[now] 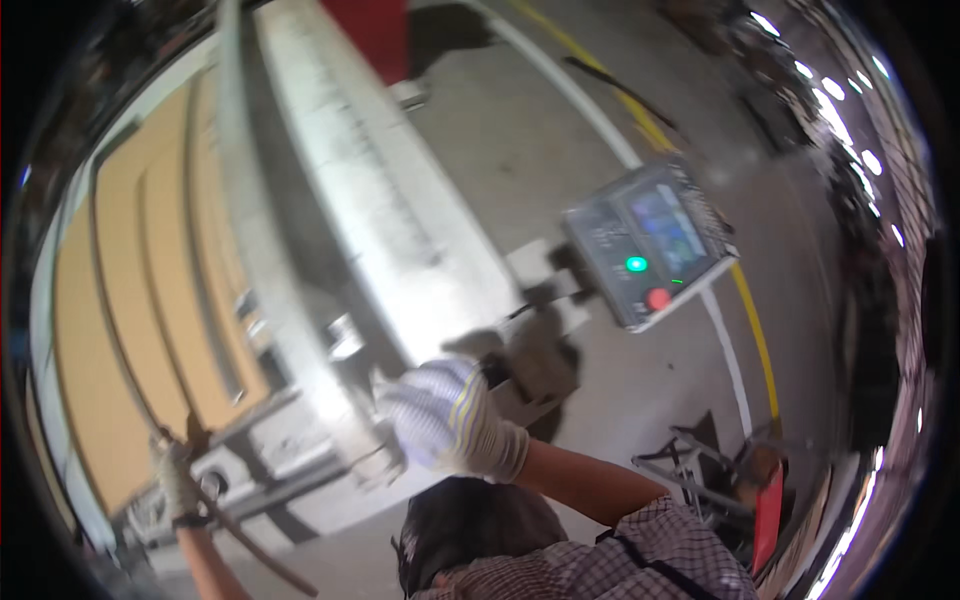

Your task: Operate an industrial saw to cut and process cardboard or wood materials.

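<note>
My left hand [178, 482], in a pale work glove, is closed round a long thin dark strip [262, 556] at the near left corner of a tan board [120, 330]. One end of the strip sticks out below the hand toward the lower edge. More narrow dark strips [205, 280] lie lengthwise on the board. My right hand [450, 415], in a whitish glove with a yellow line, is curled beside the near end of a metal rail [290, 310]. Blur hides its fingertips and anything in them.
A broad silver machine beam [390, 190] runs away behind my right hand. Right of it stands a grey control panel [650, 245] with a screen, a green light and a red button. A red part [370, 35] rises at the back. A metal frame [700, 475] stands at lower right.
</note>
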{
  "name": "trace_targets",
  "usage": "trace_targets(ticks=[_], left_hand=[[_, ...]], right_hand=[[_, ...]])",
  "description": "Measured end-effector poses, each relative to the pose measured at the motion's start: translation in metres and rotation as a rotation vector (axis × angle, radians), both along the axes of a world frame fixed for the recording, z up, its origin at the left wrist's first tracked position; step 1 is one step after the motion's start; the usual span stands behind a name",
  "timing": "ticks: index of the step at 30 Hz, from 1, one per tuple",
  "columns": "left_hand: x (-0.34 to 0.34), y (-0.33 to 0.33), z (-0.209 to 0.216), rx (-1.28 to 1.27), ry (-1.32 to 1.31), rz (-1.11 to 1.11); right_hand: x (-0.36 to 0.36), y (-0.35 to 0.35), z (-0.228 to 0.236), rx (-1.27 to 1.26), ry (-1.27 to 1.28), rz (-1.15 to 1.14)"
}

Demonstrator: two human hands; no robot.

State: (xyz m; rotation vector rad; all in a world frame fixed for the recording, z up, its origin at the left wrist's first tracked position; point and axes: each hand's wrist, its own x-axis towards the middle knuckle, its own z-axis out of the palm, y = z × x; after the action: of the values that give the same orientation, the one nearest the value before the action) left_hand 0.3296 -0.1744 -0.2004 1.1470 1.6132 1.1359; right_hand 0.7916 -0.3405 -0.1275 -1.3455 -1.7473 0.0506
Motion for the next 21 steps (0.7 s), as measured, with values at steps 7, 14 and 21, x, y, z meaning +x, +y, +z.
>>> trace_targets(ticks=[7, 14, 21], left_hand=[[0.001, -0.172, -0.001, 0.217, -0.101, 0.380], [-0.006, -0.317, 0.029, 0.185, -0.114, 0.502], [-0.060, -0.495, -0.078, -0.511, -0.669, 0.604]], right_hand=[[-0.209, -0.063, -0.070, -0.290, -0.348, 0.613], [-0.261, -0.153, -0.129, -0.820, -0.513, 0.741], [-0.230, -0.215, -0.100, -0.900, -0.542, 0.736]])
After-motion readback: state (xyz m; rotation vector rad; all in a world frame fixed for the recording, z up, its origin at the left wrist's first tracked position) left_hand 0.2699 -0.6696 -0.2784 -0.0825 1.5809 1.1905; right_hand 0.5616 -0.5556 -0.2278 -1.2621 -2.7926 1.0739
